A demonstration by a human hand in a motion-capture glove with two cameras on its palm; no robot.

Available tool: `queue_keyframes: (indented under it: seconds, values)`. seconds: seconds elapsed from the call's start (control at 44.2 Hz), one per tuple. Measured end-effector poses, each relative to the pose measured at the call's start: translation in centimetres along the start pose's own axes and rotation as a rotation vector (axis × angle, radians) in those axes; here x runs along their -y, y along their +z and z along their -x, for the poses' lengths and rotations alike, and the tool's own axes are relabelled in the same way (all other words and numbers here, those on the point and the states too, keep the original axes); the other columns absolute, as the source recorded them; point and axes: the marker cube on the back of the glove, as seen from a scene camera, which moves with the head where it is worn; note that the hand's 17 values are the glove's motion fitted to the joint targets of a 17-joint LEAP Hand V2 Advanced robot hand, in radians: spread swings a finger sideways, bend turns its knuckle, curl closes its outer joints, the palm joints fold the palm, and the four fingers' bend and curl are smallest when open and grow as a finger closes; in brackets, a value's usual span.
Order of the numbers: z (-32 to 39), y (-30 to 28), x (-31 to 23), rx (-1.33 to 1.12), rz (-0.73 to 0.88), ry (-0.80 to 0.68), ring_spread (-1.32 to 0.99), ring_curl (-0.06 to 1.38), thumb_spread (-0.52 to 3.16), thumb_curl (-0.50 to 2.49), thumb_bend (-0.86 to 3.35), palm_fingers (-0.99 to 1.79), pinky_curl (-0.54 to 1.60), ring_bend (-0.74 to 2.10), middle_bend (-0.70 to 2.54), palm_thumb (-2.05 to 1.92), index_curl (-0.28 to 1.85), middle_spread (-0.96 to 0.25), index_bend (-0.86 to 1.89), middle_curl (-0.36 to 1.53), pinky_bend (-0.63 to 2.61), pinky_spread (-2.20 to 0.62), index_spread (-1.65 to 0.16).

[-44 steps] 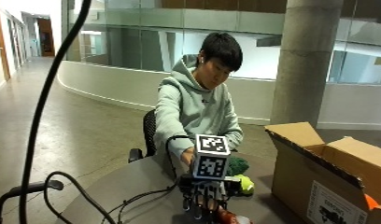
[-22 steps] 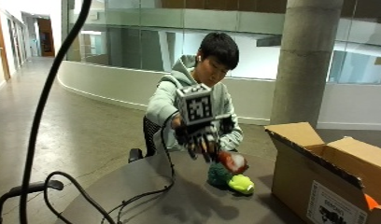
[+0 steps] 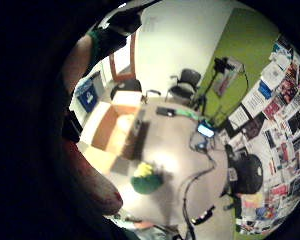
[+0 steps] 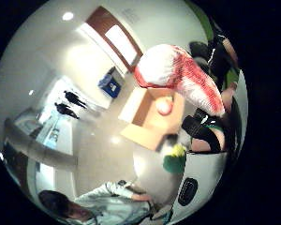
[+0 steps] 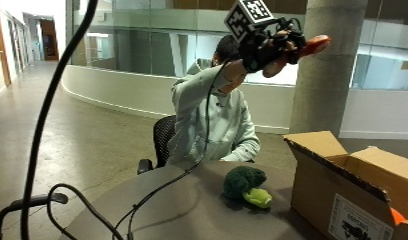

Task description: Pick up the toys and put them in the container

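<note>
My gloved right hand [image 5: 274, 47] is raised high above the table and grips a red and white soft toy [image 5: 309, 46], whose end sticks out toward the box side. The same toy [image 4: 178, 77] fills much of the thumb side palm view and shows as a red edge [image 3: 97, 187] in the little finger side view. A green and yellow plush toy [image 5: 246, 186] lies on the round grey table [image 5: 184, 210] beside the open cardboard box [image 5: 354, 192]. From above, the box [image 3: 115, 130] stands open with something pale inside, and the green toy [image 3: 146, 179] sits near it.
Black cables [image 5: 151, 200] trail across the table's near side. An office chair [image 5: 161, 137] stands behind the table where the person sits. A concrete pillar [image 5: 324, 70] rises behind the box. Small devices [image 3: 206, 131] lie on the far part of the table.
The hand has risen from the tabletop to well above head height, carrying the red and white toy with it. The green toy stays on the table.
</note>
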Motion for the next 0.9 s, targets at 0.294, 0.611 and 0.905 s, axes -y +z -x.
queue_keyframes:
  seconds: [0.294, 0.611, 0.905]
  values:
    - [5.4, 13.0, 3.4, 0.009, 0.269, -0.053, -0.29, 0.18, 1.05, 0.81, 0.05, 0.23, 0.37, 0.42, 0.75, 0.6, 0.72, -0.3, 1.22, 0.58, 0.37, -0.03, -0.09]
    - [6.2, 15.6, 1.0, -0.126, 0.548, -0.044, -0.08, 0.17, 1.2, 0.55, -0.07, -0.35, 0.42, 0.22, 0.17, 0.21, 0.46, -0.05, 0.41, 0.4, 0.62, 0.01, -0.16]
    - [1.7, 9.1, -1.8, -0.141, 0.584, -0.131, -0.02, 0.17, 1.14, 0.44, -0.03, -0.3, 0.39, 0.14, 0.08, 0.07, 0.35, 0.02, 0.15, 0.29, 0.54, 0.02, -0.22]
